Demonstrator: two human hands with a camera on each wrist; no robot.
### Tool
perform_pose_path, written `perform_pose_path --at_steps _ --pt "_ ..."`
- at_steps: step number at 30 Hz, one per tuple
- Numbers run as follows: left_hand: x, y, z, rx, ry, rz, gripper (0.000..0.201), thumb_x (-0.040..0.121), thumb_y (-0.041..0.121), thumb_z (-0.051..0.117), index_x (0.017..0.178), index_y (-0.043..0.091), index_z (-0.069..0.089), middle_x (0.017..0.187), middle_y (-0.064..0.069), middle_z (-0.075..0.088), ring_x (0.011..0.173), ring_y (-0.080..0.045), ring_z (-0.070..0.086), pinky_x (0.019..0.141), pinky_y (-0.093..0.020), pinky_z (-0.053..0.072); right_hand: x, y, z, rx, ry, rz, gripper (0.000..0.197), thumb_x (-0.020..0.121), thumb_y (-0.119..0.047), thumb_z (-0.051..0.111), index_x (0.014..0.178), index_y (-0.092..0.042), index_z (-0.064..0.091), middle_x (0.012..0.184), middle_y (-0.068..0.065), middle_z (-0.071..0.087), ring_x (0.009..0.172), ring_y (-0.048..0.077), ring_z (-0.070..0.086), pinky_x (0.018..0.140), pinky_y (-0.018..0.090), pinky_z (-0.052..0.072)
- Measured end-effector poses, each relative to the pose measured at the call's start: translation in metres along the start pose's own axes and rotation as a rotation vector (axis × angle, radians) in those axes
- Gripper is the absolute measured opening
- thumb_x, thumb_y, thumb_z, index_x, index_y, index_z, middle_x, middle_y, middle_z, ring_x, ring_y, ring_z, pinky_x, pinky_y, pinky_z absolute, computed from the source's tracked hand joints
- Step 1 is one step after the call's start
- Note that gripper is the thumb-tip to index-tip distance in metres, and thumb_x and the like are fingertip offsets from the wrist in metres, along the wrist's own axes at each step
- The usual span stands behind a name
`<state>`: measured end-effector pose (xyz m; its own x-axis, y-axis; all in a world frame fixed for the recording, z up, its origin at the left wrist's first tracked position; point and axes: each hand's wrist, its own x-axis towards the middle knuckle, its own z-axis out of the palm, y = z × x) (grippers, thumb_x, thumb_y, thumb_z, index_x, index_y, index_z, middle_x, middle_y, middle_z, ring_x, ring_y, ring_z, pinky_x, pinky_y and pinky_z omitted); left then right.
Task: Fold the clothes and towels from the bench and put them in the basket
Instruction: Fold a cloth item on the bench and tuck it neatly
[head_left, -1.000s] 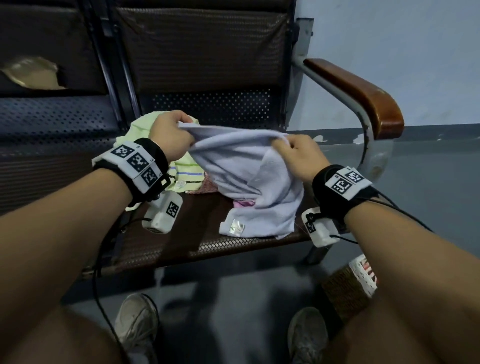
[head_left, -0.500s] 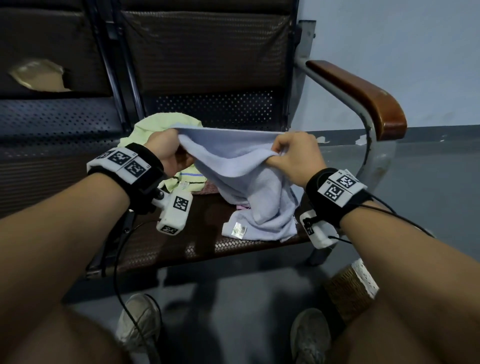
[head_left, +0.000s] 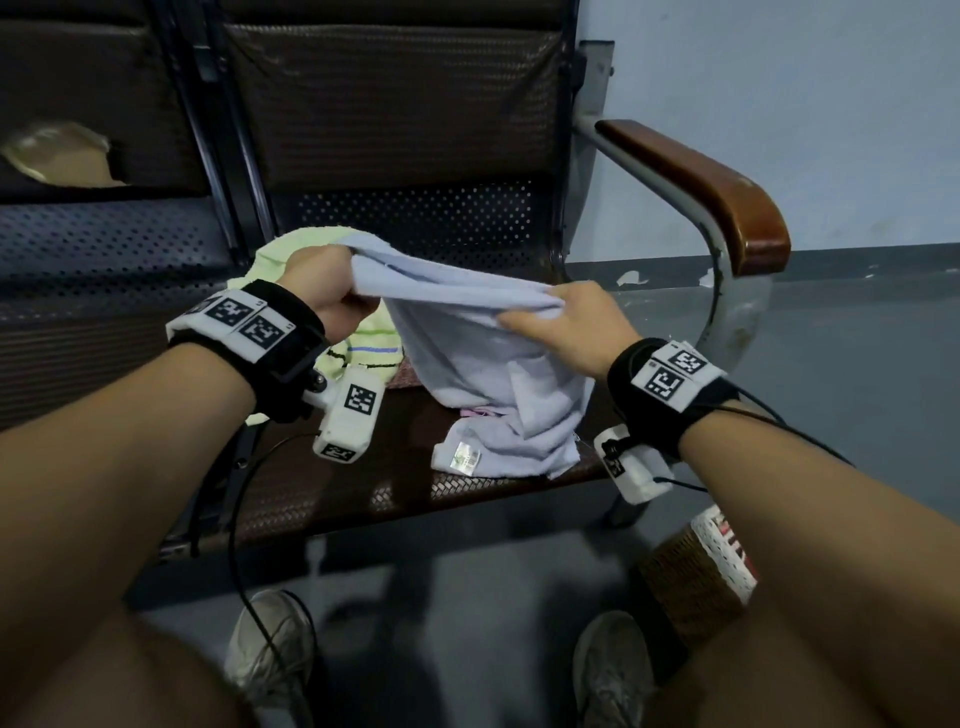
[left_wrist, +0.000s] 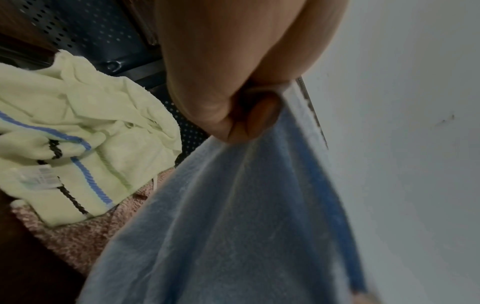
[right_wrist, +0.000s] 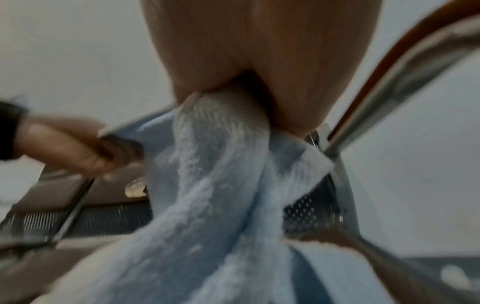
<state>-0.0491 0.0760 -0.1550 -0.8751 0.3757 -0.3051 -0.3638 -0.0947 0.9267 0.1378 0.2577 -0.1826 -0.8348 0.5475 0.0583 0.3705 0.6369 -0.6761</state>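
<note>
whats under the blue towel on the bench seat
Both hands hold the blue towel up by its top edge. Beneath its lower folds a pink cloth peeks out on the bench seat; how far it extends is covered.

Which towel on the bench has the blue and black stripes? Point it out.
The pale yellow-green towel, lying crumpled on the bench seat by the left hand. The light blue towel held in both hands is plain.

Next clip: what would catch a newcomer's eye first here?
First, the pale blue towel stretched between the two hands over the bench seat: the left hand grips one end of its top edge, the right hand pinches the other. Behind the left hand lies a crumpled yellow-green towel, still unfolded. The basket stands on the floor at lower right.
</note>
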Motion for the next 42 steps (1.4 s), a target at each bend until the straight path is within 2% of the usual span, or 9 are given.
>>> perform_pose_path --at_steps 5,12,17,22,29,33,36,39,42 --pt "0.013 0.004 -0.011 0.102 0.035 0.029 0.021 0.088 0.000 0.060 0.077 0.017 0.056 0.066 -0.001 0.043 0.045 -0.011 0.036 0.040 -0.024 0.022 -0.002 0.010 -0.006 -0.279 -0.151 -0.006 0.016 0.081 -0.017 0.071 0.090 -0.012 0.059 0.074 -0.003 0.053 0.067 0.018 0.050 0.055 0.025 0.036" --pt "0.014 -0.007 -0.010 0.298 -0.058 0.112 0.039 0.083 -0.018 0.049 0.082 0.021 0.049 0.072 -0.005 0.044 0.057 -0.016 0.040 0.046 -0.024 0.032 -0.006 0.023 -0.032 0.108 -0.164 0.033 0.021 0.091 -0.006 0.050 0.081 -0.013 0.067 0.075 0.009 0.059 0.071 0.019 0.053 0.068 0.035 0.042" --pt "0.014 -0.003 -0.019 0.399 -0.003 0.229 0.028 0.088 -0.009 0.051 0.081 0.017 0.058 0.073 -0.006 0.055 0.062 -0.017 0.048 0.053 -0.025 0.042 -0.005 0.040 -0.050 -0.192 -0.015 0.011 0.022 0.088 -0.041 0.074 0.073 -0.024 0.074 0.065 -0.009 0.063 0.063 0.005 0.055 0.058 0.023 0.039" --pt "0.014 -0.005 -0.032 0.421 0.020 0.146 0.024 0.093 -0.007 0.054 0.102 0.012 0.066 0.096 -0.010 0.064 0.083 -0.024 0.065 0.065 -0.029 0.062 -0.004 0.032 -0.049 -0.292 -0.049 -0.077 0.017 0.096 -0.019 0.059 0.085 -0.028 0.067 0.065 -0.013 0.056 0.063 0.008 0.053 0.059 0.023 0.036" --pt "0.002 0.021 -0.041 0.357 -0.227 0.238 0.033 0.089 -0.004 0.048 0.077 0.010 0.076 0.076 -0.006 0.069 0.067 -0.016 0.063 0.062 -0.024 0.055 0.003 0.011 -0.052 -0.262 0.173 -0.159 0.024 0.091 -0.005 0.042 0.076 -0.023 0.045 0.076 0.003 0.055 0.080 0.031 0.053 0.071 0.038 0.042" --pt "-0.004 0.031 -0.038 0.459 -0.270 0.393 0.020 0.083 0.015 0.061 0.084 -0.005 0.066 0.073 -0.008 0.058 0.064 -0.017 0.055 0.062 -0.028 0.045 0.006 -0.005 -0.074 -0.214 0.271 -0.230 0.021 0.087 0.003 0.040 0.097 -0.012 0.052 0.075 0.004 0.056 0.075 0.031 0.052 0.068 0.038 0.040" --pt "-0.008 0.043 -0.040 0.773 -0.332 0.539 0.028 0.078 0.031 0.083 0.099 0.015 0.074 0.091 0.008 0.074 0.081 -0.004 0.068 0.069 -0.020 0.053 0.009 -0.023 -0.094 -0.259 0.274 -0.250 0.037 0.088 0.000 0.040 0.116 -0.019 0.054 0.073 -0.007 0.053 0.067 0.017 0.050 0.063 0.032 0.034" --pt "-0.012 0.058 -0.038 0.925 -0.237 0.714 0.015 0.078 0.024 0.082 0.089 0.020 0.072 0.080 0.009 0.070 0.071 -0.005 0.060 0.065 -0.029 0.047 0.011 -0.041 -0.114 -0.547 0.257 -0.216 0.031 0.085 -0.003 0.044 0.096 -0.020 0.067 0.088 0.006 0.068 0.087 0.032 0.060 0.073 0.036 0.049" --pt "-0.020 0.074 -0.028 0.653 -0.185 0.704 0.010 0.089 0.027 0.073 0.080 0.022 0.073 0.056 0.016 0.060 0.051 0.002 0.047 0.049 -0.019 0.038 0.011 -0.057 -0.126 -0.527 0.264 -0.151 0.024 0.083 -0.005 0.043 0.076 -0.019 0.061 0.078 0.006 0.061 0.081 0.033 0.056 0.074 0.040 0.052"
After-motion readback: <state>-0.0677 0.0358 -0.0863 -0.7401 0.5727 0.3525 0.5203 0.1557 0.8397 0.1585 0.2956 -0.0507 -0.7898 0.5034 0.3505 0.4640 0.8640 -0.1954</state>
